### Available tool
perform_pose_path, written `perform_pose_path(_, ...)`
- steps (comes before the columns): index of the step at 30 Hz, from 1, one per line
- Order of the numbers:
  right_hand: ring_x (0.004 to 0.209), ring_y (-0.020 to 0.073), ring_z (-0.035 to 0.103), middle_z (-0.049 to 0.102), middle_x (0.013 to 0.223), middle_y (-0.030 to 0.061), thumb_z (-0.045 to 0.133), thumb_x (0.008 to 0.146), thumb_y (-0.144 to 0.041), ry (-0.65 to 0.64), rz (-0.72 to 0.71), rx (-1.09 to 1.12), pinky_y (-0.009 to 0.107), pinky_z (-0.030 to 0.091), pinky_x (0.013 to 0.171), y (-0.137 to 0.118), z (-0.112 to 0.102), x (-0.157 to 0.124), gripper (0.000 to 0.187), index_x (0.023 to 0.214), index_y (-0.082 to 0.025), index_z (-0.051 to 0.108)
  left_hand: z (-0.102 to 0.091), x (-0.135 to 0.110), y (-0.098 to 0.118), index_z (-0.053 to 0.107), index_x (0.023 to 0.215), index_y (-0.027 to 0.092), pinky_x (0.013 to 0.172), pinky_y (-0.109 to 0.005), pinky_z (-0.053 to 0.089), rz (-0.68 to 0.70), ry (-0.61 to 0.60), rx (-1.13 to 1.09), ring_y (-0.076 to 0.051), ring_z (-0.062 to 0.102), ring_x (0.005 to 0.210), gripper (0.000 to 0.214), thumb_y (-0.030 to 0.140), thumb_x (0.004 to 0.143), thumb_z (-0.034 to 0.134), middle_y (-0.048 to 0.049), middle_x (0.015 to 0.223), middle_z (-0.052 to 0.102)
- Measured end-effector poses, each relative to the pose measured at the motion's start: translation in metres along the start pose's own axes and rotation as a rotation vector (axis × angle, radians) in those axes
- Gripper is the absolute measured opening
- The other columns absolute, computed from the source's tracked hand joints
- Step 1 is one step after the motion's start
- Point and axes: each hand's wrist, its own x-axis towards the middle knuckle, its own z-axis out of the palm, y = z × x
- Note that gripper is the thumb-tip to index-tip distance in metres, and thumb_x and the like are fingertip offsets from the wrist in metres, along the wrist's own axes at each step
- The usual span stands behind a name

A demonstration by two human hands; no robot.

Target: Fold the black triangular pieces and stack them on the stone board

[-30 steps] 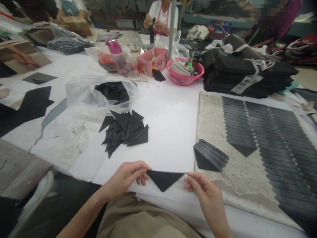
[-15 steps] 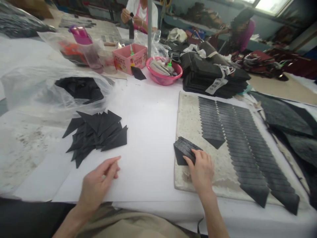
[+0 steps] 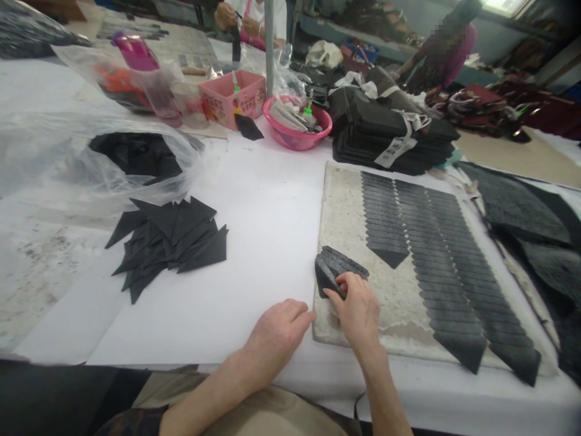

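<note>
My right hand [image 3: 357, 310] rests on the near end of a small fanned stack of black triangles [image 3: 336, 270] at the left edge of a stained board [image 3: 345, 212]. Its fingertips pinch the stack's nearest corner. My left hand [image 3: 278, 331] lies palm down on the white table [image 3: 267, 218] just left of the board, fingers loosely stretched toward the board's edge, holding nothing. A loose pile of black triangles [image 3: 170, 242] lies farther left on the white surface.
Long overlapping rows of black triangles [image 3: 436, 254] cover the board. A clear plastic bag [image 3: 91, 160] with black pieces lies at left. Behind are a pink basin [image 3: 297, 124], a pink box [image 3: 232, 106] and stacked black bundles [image 3: 390, 136]. People work at the far side.
The single black triangle held between both hands a second ago has gone to the small stack. My right hand stayed on the stack, and my left hand slid right toward the board.
</note>
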Motion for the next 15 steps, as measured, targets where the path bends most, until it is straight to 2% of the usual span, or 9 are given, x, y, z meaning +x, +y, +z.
perform_pose_path(5,0.075,0.0148,0.056,0.059,0.079,-0.0005,0.059,0.086,-0.031,-0.261,0.027,0.451,0.026,0.041,0.069,-0.003,-0.013,-0.014,0.01,0.086,-0.022,0.063,-0.008,-0.002,-0.001,0.057,0.117,0.018,0.084,-0.031,0.054,-0.074,0.049,-0.145,-0.018,0.06,0.097,0.025,0.014,0.098,0.041,-0.0078,0.103,0.062)
perform_pose_path(8,0.082,0.0158,0.059,0.062,0.083,0.0008,0.059,0.086,-0.033,-0.296,0.065,0.674,0.027,0.044,0.075,-0.003,-0.025,-0.021,0.013,0.082,-0.021,0.064,-0.017,-0.011,-0.007,0.057,0.113,0.019,0.082,-0.029,0.052,-0.19,0.054,-0.282,-0.017,0.06,0.097,0.021,0.016,0.097,0.044,-0.0079,0.106,0.061)
perform_pose_path(10,0.087,0.0167,0.06,0.065,0.09,0.002,0.064,0.084,-0.036,-0.323,0.096,0.811,0.026,0.046,0.078,-0.004,-0.033,-0.024,0.016,0.08,-0.02,0.063,-0.021,-0.018,-0.012,0.058,0.11,0.019,0.078,-0.027,0.051,-0.274,0.06,-0.362,-0.016,0.061,0.09,0.018,0.018,0.097,0.045,-0.0066,0.102,0.062)
perform_pose_path(12,0.081,0.0156,0.062,0.066,0.086,0.0014,0.066,0.082,-0.038,-0.406,0.169,0.901,0.025,0.047,0.074,-0.008,-0.038,-0.03,0.019,0.079,-0.02,0.062,-0.025,-0.025,-0.017,0.059,0.105,0.019,0.075,-0.026,0.051,-0.368,0.091,-0.415,-0.014,0.061,0.082,0.014,0.022,0.097,0.047,-0.0047,0.098,0.063)
perform_pose_path(15,0.06,0.0129,0.061,0.064,0.068,-0.0024,0.066,0.081,-0.041,-0.625,0.32,0.967,0.022,0.046,0.058,-0.017,-0.031,-0.046,0.022,0.084,-0.02,0.06,-0.032,-0.037,-0.022,0.057,0.106,0.019,0.076,-0.026,0.052,-0.543,0.171,-0.484,-0.014,0.063,0.081,0.014,0.027,0.097,0.049,-0.0033,0.096,0.064)
